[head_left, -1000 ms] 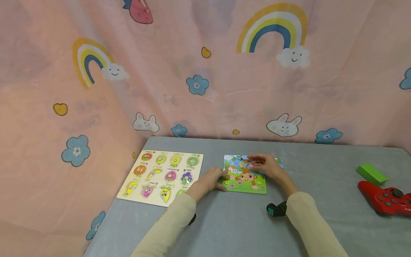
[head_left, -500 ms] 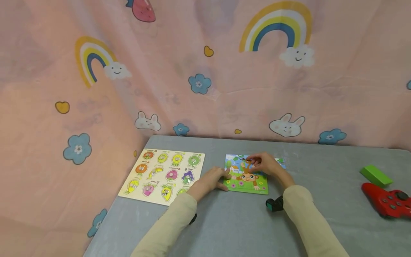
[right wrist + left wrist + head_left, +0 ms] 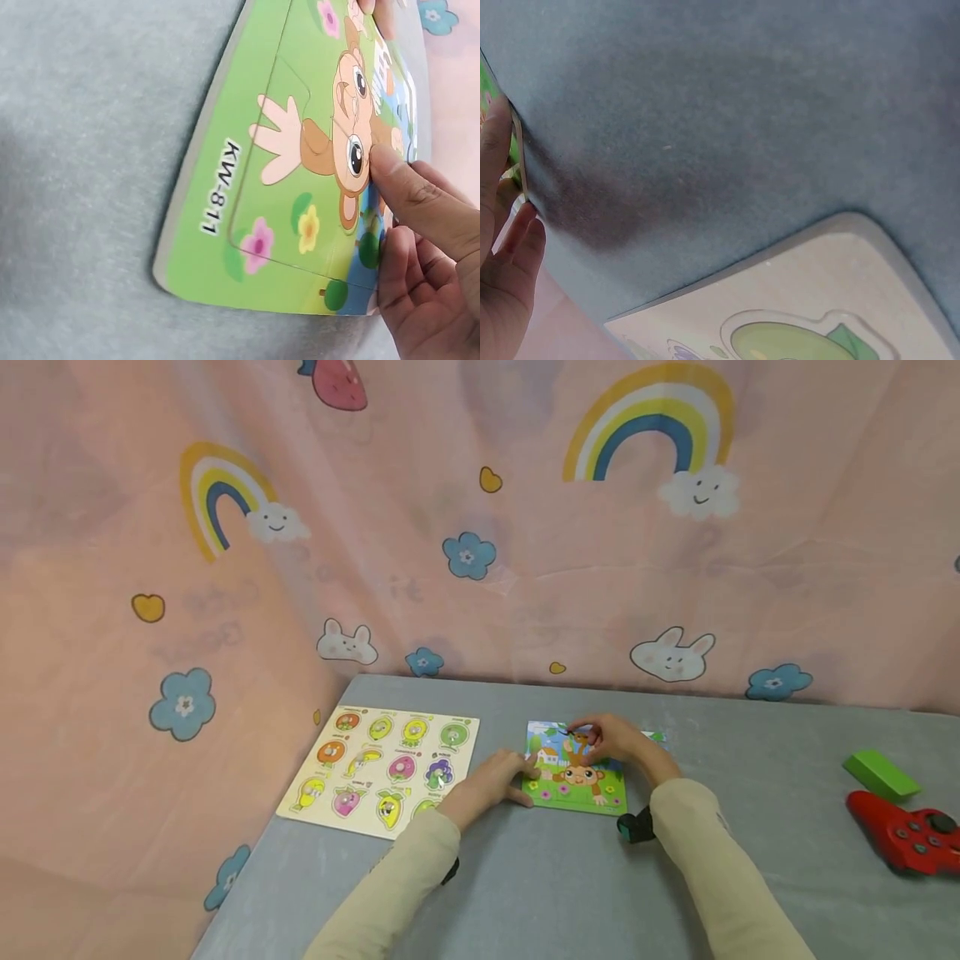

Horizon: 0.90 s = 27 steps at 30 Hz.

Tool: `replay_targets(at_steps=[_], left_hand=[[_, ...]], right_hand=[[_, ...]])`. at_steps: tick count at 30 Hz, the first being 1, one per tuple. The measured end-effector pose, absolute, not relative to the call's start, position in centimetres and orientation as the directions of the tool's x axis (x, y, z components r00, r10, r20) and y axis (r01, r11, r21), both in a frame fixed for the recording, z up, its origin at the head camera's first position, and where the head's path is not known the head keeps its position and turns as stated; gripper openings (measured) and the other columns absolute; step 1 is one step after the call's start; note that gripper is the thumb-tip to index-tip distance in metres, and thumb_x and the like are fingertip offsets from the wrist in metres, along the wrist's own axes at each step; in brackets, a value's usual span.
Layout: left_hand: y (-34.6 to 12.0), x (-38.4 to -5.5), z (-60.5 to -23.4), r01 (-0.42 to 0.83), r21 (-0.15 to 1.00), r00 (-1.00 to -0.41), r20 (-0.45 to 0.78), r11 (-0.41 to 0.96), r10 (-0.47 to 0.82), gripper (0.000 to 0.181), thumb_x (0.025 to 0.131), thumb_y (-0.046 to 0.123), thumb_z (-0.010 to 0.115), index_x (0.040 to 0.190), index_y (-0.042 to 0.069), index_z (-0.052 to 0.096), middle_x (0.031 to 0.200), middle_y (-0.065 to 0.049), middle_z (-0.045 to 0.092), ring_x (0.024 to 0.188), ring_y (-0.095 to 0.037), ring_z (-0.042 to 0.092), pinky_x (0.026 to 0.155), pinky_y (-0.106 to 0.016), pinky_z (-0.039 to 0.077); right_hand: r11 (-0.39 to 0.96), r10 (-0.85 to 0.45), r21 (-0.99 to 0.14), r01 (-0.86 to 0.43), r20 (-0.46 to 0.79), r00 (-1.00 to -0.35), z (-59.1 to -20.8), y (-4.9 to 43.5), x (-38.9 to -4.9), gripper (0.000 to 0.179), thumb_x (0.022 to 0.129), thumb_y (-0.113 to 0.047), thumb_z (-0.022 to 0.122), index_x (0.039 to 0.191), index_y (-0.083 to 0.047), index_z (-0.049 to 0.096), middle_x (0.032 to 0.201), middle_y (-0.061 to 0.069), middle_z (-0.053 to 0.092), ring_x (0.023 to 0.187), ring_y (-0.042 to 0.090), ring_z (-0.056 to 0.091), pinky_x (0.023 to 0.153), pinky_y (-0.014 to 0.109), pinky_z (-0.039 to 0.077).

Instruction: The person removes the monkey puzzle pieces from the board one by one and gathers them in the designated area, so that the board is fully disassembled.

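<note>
A jigsaw puzzle board with a cartoon monkey on green grass lies on the grey table. My left hand rests at its left edge. In the left wrist view the left fingers touch that edge, loosely spread. My right hand reaches over the upper right of the board, thumb and index finger bent around a puzzle piece near the monkey's tail. In the right wrist view the right thumb is on the picture beside the monkey's head. The piece's far side is hidden by the hand.
Left of the board lies a cream fruit puzzle, partly behind the left forearm. A green block and a red game controller sit at the right. A pink printed curtain hangs behind the table.
My right hand has shifted slightly left over the upper part of the board, its forearm following. The left hand stays at the left edge. The head view has turned slightly.
</note>
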<state>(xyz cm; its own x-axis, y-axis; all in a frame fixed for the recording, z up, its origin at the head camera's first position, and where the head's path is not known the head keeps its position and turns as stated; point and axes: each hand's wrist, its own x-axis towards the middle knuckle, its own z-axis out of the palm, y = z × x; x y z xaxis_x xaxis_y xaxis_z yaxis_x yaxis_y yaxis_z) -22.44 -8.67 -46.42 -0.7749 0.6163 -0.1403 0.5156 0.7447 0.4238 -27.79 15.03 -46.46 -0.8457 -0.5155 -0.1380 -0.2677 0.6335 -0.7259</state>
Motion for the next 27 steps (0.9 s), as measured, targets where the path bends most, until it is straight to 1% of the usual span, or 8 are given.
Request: replay_targets(at_steps=[5, 8, 14, 19, 20, 21, 24, 27], left_hand=[[-8.72, -22.38, -46.32, 0.516, 0.417, -0.774, -0.147, 0.748, 0.616, 0.053, 0.074, 0.021, 0.081, 0.12, 0.003, 0.064, 0.135, -0.009, 0.053, 0.119, -0.024, 0.054, 0.1, -0.027, 0.045], [-8.74, -22.39, -46.33, 0.53, 0.413, -0.769, -0.136, 0.741, 0.625, 0.052, 0.073, 0.021, 0.081, 0.119, 0.002, 0.065, 0.134, -0.01, 0.054, 0.117, -0.024, 0.056, 0.098, -0.027, 0.047], [-8.64, -22.39, -46.32, 0.532, 0.414, -0.767, -0.134, 0.739, 0.627, 0.051, 0.074, 0.021, 0.081, 0.119, 0.002, 0.065, 0.133, -0.01, 0.055, 0.116, -0.024, 0.056, 0.099, -0.028, 0.046], [-8.52, -22.25, -46.19, 0.526, 0.41, -0.772, -0.137, 0.745, 0.621, 0.051, 0.074, 0.021, 0.081, 0.119, 0.002, 0.065, 0.134, -0.01, 0.055, 0.116, -0.025, 0.056, 0.099, -0.028, 0.046], [-8.5, -22.23, -46.16, 0.523, 0.41, -0.773, -0.139, 0.747, 0.618, 0.051, 0.074, 0.021, 0.081, 0.119, 0.002, 0.065, 0.134, -0.01, 0.055, 0.116, -0.025, 0.056, 0.099, -0.029, 0.046], [-8.48, -22.21, -46.11, 0.521, 0.411, -0.775, -0.139, 0.748, 0.616, 0.051, 0.074, 0.02, 0.081, 0.119, 0.002, 0.065, 0.134, -0.01, 0.054, 0.116, -0.025, 0.056, 0.099, -0.029, 0.047], [-8.5, -22.17, -46.09, 0.515, 0.414, -0.779, -0.138, 0.75, 0.611, 0.052, 0.073, 0.02, 0.081, 0.119, 0.002, 0.065, 0.134, -0.009, 0.054, 0.116, -0.025, 0.056, 0.098, -0.029, 0.047], [-8.56, -22.12, -46.16, 0.523, 0.41, -0.778, -0.127, 0.747, 0.615, 0.052, 0.073, 0.02, 0.081, 0.118, 0.002, 0.065, 0.133, -0.01, 0.054, 0.115, -0.025, 0.057, 0.098, -0.029, 0.047]], right_hand=[[0.66, -0.516, -0.702, -0.269, -0.162, -0.841, -46.08, 14.71, -27.83, 0.052, 0.076, -0.001, 0.079, 0.124, 0.004, 0.058, 0.073, 0.005, 0.049, 0.062, 0.014, 0.041, 0.059, 0.026, 0.036], [0.655, -0.512, -0.71, -0.259, -0.165, -0.843, -46.04, 14.56, -27.83, 0.052, 0.075, 0.001, 0.079, 0.122, 0.004, 0.059, 0.073, 0.005, 0.047, 0.063, 0.015, 0.04, 0.061, 0.026, 0.035], [0.634, -0.516, -0.727, -0.264, -0.143, -0.845, -46.2, 14.42, -27.77, 0.05, 0.073, 0.005, 0.079, 0.119, 0.007, 0.058, 0.073, 0.006, 0.044, 0.066, 0.016, 0.039, 0.064, 0.027, 0.035], [0.618, -0.522, -0.738, -0.27, -0.128, -0.843, -46.2, 14.54, -27.61, 0.051, 0.072, 0.007, 0.079, 0.118, 0.008, 0.056, 0.074, 0.009, 0.045, 0.066, 0.018, 0.038, 0.063, 0.029, 0.035], [0.618, -0.521, -0.738, -0.271, -0.127, -0.844, -46.17, 14.55, -27.57, 0.051, 0.072, 0.007, 0.079, 0.119, 0.008, 0.056, 0.076, 0.011, 0.045, 0.067, 0.02, 0.039, 0.063, 0.03, 0.036], [0.623, -0.513, -0.735, -0.266, -0.128, -0.849, -46.13, 14.54, -27.5, 0.051, 0.072, 0.007, 0.079, 0.119, 0.007, 0.057, 0.08, 0.013, 0.048, 0.071, 0.022, 0.043, 0.065, 0.032, 0.039], [0.649, -0.486, -0.714, -0.265, -0.121, -0.866, -46.16, 14.45, -27.3, 0.052, 0.072, 0.007, 0.079, 0.119, 0.003, 0.057, 0.097, 0.024, 0.054, 0.087, 0.034, 0.051, 0.077, 0.043, 0.048], [0.672, -0.448, -0.691, -0.264, -0.095, -0.889, -46.47, 14.31, -27.04, 0.053, 0.071, 0.005, 0.081, 0.119, -0.001, 0.059, 0.116, 0.03, 0.052, 0.106, 0.042, 0.048, 0.089, 0.056, 0.045]])
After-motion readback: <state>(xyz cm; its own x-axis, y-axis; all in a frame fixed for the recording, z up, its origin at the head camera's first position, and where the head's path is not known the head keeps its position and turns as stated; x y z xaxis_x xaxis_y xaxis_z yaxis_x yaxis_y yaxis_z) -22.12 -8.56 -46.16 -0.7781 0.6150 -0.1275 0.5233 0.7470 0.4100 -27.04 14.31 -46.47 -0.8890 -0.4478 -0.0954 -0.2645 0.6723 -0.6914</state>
